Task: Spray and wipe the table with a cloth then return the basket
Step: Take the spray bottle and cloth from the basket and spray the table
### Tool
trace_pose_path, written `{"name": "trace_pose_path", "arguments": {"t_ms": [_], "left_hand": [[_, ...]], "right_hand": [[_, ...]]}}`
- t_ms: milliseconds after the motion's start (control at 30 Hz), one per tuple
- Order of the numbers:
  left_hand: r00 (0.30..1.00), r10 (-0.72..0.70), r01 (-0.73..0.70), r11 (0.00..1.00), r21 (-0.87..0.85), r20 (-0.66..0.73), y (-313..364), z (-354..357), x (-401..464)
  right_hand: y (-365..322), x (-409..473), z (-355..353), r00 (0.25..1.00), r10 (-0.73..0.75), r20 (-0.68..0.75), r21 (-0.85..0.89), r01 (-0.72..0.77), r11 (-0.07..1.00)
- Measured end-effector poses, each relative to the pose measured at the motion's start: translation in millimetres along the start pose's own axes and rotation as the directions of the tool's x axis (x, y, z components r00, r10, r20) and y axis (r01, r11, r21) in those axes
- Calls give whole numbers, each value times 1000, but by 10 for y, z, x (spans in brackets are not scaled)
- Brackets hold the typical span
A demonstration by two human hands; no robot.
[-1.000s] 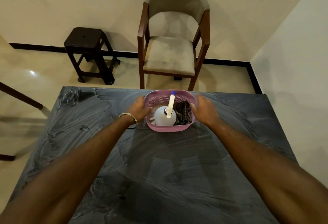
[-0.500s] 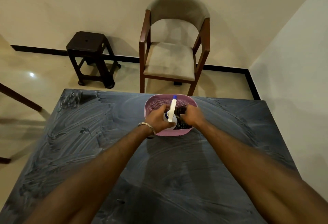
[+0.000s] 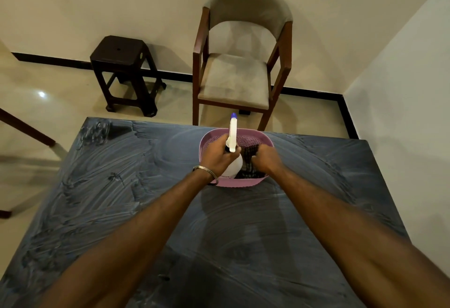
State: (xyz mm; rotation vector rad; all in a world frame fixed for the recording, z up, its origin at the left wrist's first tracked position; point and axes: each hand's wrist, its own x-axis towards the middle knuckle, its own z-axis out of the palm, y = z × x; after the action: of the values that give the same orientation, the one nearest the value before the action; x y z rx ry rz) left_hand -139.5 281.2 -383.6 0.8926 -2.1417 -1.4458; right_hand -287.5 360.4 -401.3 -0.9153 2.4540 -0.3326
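Note:
A pink plastic basket stands near the far edge of the dark streaked table. My left hand grips the neck of a white spray bottle with a blue nozzle tip, raised partly out of the basket. My right hand reaches into the basket and grips a dark checked cloth. The bottle's lower body shows between my two hands; most of the cloth is hidden by my right hand.
A wooden armchair with a beige seat stands just beyond the table's far edge. A dark stool sits by the wall to its left. A white wall runs along the right side. A wooden leg shows at far left.
My hands went from the basket's sides into it. The left hand took hold of the spray bottle and lifted it; the right hand closed on the cloth.

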Motion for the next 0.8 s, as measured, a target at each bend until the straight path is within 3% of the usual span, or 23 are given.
{"name": "trace_pose_path", "arguments": {"t_ms": [233,533,667,800], "left_hand": [[992,-13,5,998,-59,-124,127,-106,31],[977,-82,52,987,-150,-198,112,-116,42],[973,-91,54,983,-175,-213,149,-174,22],[967,-100,52,978,-201,-236,222,-227,-11]], "right_hand": [[-80,96,121,997,73,-25,17,-73,997],[-79,210,376,967,212,-141,197,-182,963],[-55,209,368,989,134,-68,161,-122,979],[-65,192,324,992,117,49,328,-126,936]]}}
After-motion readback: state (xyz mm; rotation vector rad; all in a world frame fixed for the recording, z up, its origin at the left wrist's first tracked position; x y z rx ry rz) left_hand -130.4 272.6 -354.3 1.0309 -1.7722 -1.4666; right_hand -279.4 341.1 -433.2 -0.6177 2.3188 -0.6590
